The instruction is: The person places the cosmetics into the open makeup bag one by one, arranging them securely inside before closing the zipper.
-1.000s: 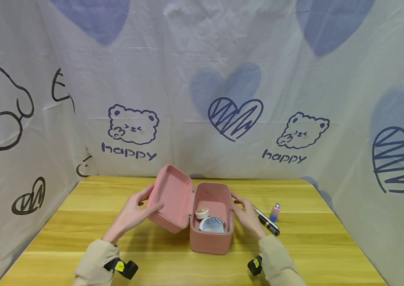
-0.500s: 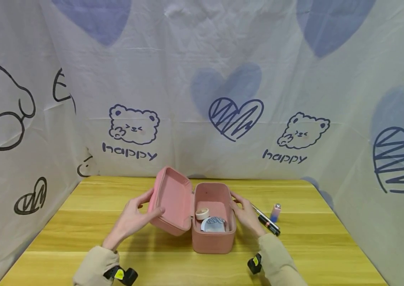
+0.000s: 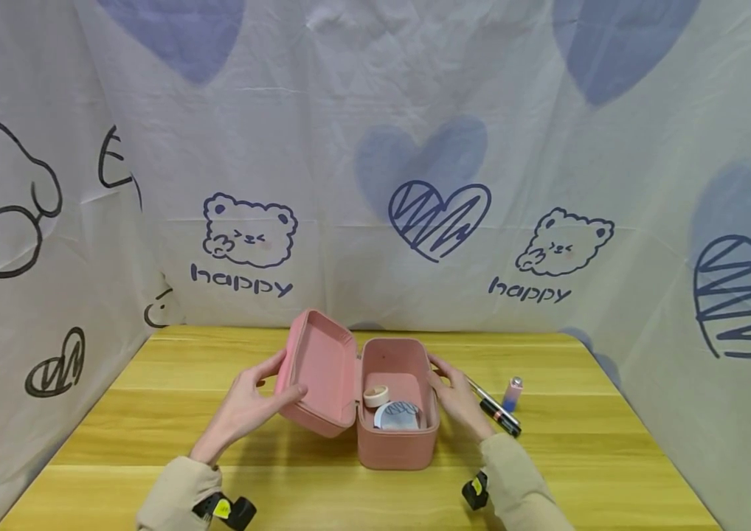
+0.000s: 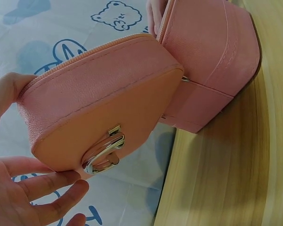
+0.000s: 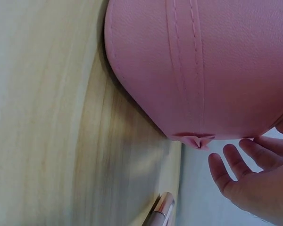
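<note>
A pink zip-up cosmetic case (image 3: 395,451) stands on the table with its lid (image 3: 325,372) swung out to the left. My left hand (image 3: 246,405) grips the lid's outer end, thumb over the rim and fingers behind. In the left wrist view those fingers lie near a metal-trimmed handle (image 4: 104,155) on the lid's top. My right hand (image 3: 457,404) holds the case's right wall, thumb at the rim and fingers outside, above a pink bow (image 5: 197,140). Inside lie a cream ring-shaped roll (image 3: 375,397) and a pale round-topped item with a blue scribbled pattern (image 3: 397,417).
Right of the case, a slim silver pen-like tube (image 3: 498,407) and a black one with a pinkish band (image 3: 496,417) lie side by side, partly behind the right hand. A small pink-to-blue bottle (image 3: 512,394) stands beyond them. A printed cloth (image 3: 349,295) hangs behind the table.
The case shifted slightly to the right, and its lid tipped a little lower with my left hand. Over the last half second both hands have stayed almost still.
</note>
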Action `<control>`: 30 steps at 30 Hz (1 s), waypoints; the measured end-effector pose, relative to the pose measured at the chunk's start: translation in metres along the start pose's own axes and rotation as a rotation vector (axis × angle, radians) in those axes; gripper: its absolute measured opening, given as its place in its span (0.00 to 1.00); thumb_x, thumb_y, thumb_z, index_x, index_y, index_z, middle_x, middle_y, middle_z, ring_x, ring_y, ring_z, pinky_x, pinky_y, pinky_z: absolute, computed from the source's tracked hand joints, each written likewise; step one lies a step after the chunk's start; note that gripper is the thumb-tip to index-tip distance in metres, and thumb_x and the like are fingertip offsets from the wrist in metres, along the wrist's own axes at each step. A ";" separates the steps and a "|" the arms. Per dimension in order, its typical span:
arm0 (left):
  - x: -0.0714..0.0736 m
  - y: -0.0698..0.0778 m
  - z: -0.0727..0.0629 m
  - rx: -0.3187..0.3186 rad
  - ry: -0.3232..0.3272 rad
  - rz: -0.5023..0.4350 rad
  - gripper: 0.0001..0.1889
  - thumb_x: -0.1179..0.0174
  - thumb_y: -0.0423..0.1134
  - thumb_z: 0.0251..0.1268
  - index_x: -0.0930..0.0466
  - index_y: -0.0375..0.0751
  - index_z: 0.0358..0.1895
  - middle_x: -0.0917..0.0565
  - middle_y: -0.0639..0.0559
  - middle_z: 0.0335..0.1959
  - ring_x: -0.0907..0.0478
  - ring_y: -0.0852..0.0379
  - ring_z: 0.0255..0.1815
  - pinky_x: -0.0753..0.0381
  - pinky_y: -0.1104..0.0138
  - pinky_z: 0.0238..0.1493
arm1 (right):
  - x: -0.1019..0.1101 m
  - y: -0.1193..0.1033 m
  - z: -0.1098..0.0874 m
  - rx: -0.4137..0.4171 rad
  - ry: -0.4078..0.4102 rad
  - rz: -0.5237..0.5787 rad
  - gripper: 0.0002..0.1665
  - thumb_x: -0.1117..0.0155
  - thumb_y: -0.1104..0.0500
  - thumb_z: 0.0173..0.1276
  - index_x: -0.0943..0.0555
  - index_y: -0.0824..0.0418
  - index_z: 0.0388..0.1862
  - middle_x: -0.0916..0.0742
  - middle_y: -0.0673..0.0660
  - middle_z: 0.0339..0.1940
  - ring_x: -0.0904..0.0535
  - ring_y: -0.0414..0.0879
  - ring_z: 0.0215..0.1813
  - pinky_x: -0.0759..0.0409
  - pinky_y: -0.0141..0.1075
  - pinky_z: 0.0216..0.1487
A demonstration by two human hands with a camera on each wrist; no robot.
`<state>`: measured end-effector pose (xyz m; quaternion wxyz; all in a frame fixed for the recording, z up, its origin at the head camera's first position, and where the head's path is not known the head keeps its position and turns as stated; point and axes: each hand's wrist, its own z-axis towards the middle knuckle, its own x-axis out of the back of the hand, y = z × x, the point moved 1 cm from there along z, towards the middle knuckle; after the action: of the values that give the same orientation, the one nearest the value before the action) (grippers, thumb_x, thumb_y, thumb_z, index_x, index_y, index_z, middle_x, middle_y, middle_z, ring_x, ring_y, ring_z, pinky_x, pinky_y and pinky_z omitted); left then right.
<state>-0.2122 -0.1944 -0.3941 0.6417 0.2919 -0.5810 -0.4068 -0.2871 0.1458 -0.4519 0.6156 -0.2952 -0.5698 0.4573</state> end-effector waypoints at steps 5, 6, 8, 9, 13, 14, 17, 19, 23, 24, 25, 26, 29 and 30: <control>0.000 0.000 0.000 0.001 -0.001 -0.003 0.43 0.34 0.51 0.64 0.41 0.40 0.78 0.33 0.38 0.77 0.34 0.37 0.73 0.27 0.42 0.66 | 0.002 -0.003 -0.002 -0.006 0.003 -0.002 0.28 0.50 0.59 0.81 0.34 0.67 0.76 0.25 0.71 0.71 0.28 0.65 0.71 0.28 0.57 0.69; 0.000 0.001 0.000 0.002 -0.001 -0.003 0.43 0.34 0.51 0.64 0.41 0.40 0.78 0.33 0.38 0.77 0.34 0.37 0.73 0.27 0.42 0.67 | 0.003 -0.004 -0.003 -0.009 0.003 -0.002 0.29 0.50 0.58 0.81 0.34 0.67 0.76 0.25 0.71 0.71 0.28 0.65 0.71 0.29 0.58 0.70; 0.001 0.001 0.000 0.004 -0.002 -0.002 0.43 0.34 0.51 0.64 0.41 0.40 0.78 0.34 0.38 0.77 0.34 0.37 0.73 0.28 0.41 0.67 | 0.006 -0.005 -0.005 -0.016 0.004 0.002 0.30 0.49 0.57 0.81 0.35 0.68 0.76 0.25 0.71 0.71 0.30 0.65 0.72 0.32 0.59 0.73; 0.001 0.001 0.000 0.005 -0.002 -0.003 0.43 0.34 0.51 0.64 0.41 0.40 0.78 0.34 0.38 0.77 0.34 0.37 0.73 0.28 0.41 0.67 | 0.007 -0.006 -0.005 -0.025 0.005 0.011 0.31 0.49 0.55 0.81 0.35 0.68 0.76 0.26 0.71 0.72 0.30 0.65 0.73 0.34 0.60 0.74; 0.001 0.000 0.000 0.006 -0.002 -0.002 0.43 0.34 0.51 0.64 0.42 0.40 0.79 0.34 0.37 0.77 0.34 0.36 0.74 0.28 0.41 0.67 | 0.014 -0.005 -0.007 -0.012 0.035 0.015 0.32 0.47 0.54 0.80 0.36 0.69 0.76 0.28 0.70 0.75 0.32 0.65 0.74 0.37 0.60 0.76; 0.001 0.000 0.000 0.006 -0.002 -0.003 0.43 0.34 0.51 0.64 0.42 0.40 0.79 0.34 0.37 0.77 0.34 0.36 0.74 0.28 0.41 0.67 | 0.016 -0.004 -0.006 -0.011 0.050 0.019 0.32 0.47 0.55 0.80 0.37 0.69 0.76 0.29 0.70 0.75 0.32 0.65 0.75 0.37 0.59 0.76; 0.001 0.000 0.000 0.006 -0.003 -0.002 0.43 0.34 0.52 0.64 0.42 0.40 0.79 0.34 0.37 0.77 0.34 0.36 0.74 0.27 0.42 0.67 | 0.020 0.002 -0.006 -0.030 0.105 0.020 0.32 0.48 0.55 0.80 0.37 0.69 0.76 0.30 0.71 0.75 0.32 0.66 0.74 0.31 0.58 0.72; 0.002 0.000 0.000 0.006 -0.005 -0.002 0.43 0.34 0.52 0.64 0.42 0.40 0.79 0.33 0.37 0.77 0.34 0.37 0.74 0.27 0.42 0.67 | 0.023 0.006 -0.005 -0.041 0.140 -0.001 0.32 0.49 0.56 0.80 0.37 0.69 0.76 0.29 0.72 0.75 0.32 0.68 0.73 0.28 0.57 0.71; 0.002 0.000 0.000 0.005 -0.007 0.000 0.43 0.34 0.52 0.64 0.41 0.40 0.79 0.33 0.38 0.76 0.33 0.37 0.73 0.27 0.42 0.66 | 0.028 0.014 -0.006 -0.045 0.169 -0.080 0.31 0.49 0.57 0.79 0.36 0.71 0.75 0.28 0.75 0.72 0.30 0.71 0.71 0.28 0.58 0.69; 0.002 0.000 0.001 0.005 -0.008 0.001 0.43 0.34 0.52 0.64 0.41 0.40 0.79 0.32 0.38 0.76 0.33 0.37 0.73 0.27 0.42 0.66 | 0.030 0.015 -0.006 -0.045 0.171 -0.105 0.31 0.49 0.57 0.78 0.36 0.71 0.74 0.27 0.75 0.71 0.30 0.71 0.71 0.28 0.58 0.69; 0.002 0.001 0.001 0.006 -0.007 0.001 0.43 0.34 0.52 0.64 0.41 0.41 0.79 0.32 0.38 0.76 0.32 0.37 0.73 0.26 0.42 0.66 | 0.031 0.017 -0.005 -0.044 0.171 -0.135 0.31 0.48 0.58 0.77 0.35 0.72 0.74 0.26 0.75 0.69 0.28 0.70 0.69 0.28 0.58 0.69; 0.002 0.001 0.001 0.007 -0.008 0.001 0.43 0.34 0.52 0.64 0.41 0.41 0.79 0.32 0.38 0.76 0.32 0.37 0.73 0.26 0.42 0.66 | 0.033 0.018 -0.005 -0.042 0.171 -0.166 0.30 0.47 0.59 0.76 0.33 0.72 0.72 0.24 0.75 0.67 0.27 0.69 0.67 0.27 0.58 0.68; 0.002 0.001 0.001 0.008 -0.009 -0.001 0.43 0.34 0.51 0.64 0.41 0.41 0.79 0.32 0.38 0.76 0.32 0.37 0.72 0.26 0.43 0.66 | 0.037 0.021 -0.006 -0.016 0.185 -0.309 0.27 0.41 0.61 0.72 0.26 0.72 0.66 0.17 0.72 0.57 0.20 0.65 0.58 0.22 0.55 0.61; 0.002 0.001 0.001 0.008 -0.010 -0.001 0.43 0.34 0.51 0.64 0.41 0.41 0.79 0.32 0.38 0.76 0.32 0.37 0.73 0.26 0.43 0.66 | 0.038 0.022 -0.006 -0.003 0.186 -0.364 0.26 0.39 0.61 0.70 0.24 0.72 0.63 0.16 0.71 0.53 0.19 0.63 0.54 0.21 0.54 0.58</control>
<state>-0.2128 -0.1956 -0.3923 0.6373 0.2925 -0.5857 -0.4065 -0.2888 0.1897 -0.4561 0.7375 -0.2294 -0.5552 0.3086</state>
